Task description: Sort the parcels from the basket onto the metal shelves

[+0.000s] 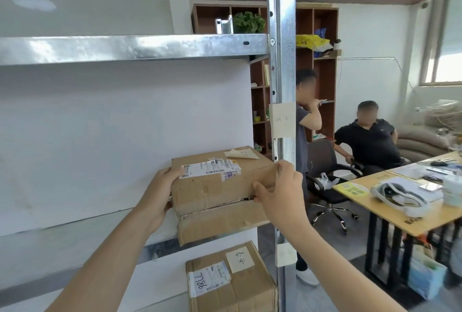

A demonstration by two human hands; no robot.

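A brown cardboard parcel [220, 191] with a white shipping label and a peeling yellow note sits at the right end of the middle metal shelf [75, 234], its front hanging over the shelf edge. My left hand [162, 191] grips its left side, and my right hand [280, 189] grips its right front corner next to the shelf upright [282, 61]. A second cardboard parcel [232, 279] with a label and a yellow note lies on the shelf below. The basket is out of view.
The upper shelf beam [125, 47] runs overhead. Paper tags are stuck on the upright. To the right, one person stands and another sits on an office chair [330, 186] by a wooden table [400, 201] holding a headset and papers. A brown cabinet stands behind.
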